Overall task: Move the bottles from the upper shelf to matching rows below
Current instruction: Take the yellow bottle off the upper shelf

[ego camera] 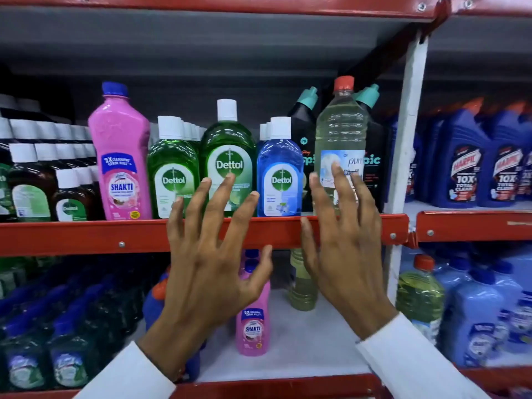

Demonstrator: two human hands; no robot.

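On the upper shelf (pixel 86 236) stand a tall pink Shakti bottle (pixel 119 156), green Dettol bottles (pixel 227 159), a blue Dettol bottle (pixel 277 174) and a clear yellowish bottle with a red cap (pixel 341 133). My left hand (pixel 210 269) is raised in front of the green Dettol bottles, fingers spread, holding nothing. My right hand (pixel 345 249) is spread in front of the yellowish bottle, fingertips at its label; contact cannot be told. Below, a pink Shakti bottle (pixel 253 329) and a yellowish bottle (pixel 302 283) stand on the lower shelf (pixel 305 341).
Black bottles with teal caps (pixel 305 128) stand behind the yellowish one. Dark Dettol bottles (pixel 34 180) fill the upper left. A white upright post (pixel 406 133) separates blue Harpic bottles (pixel 466 165) on the right. Dark blue and green bottles (pixel 57 326) crowd the lower left.
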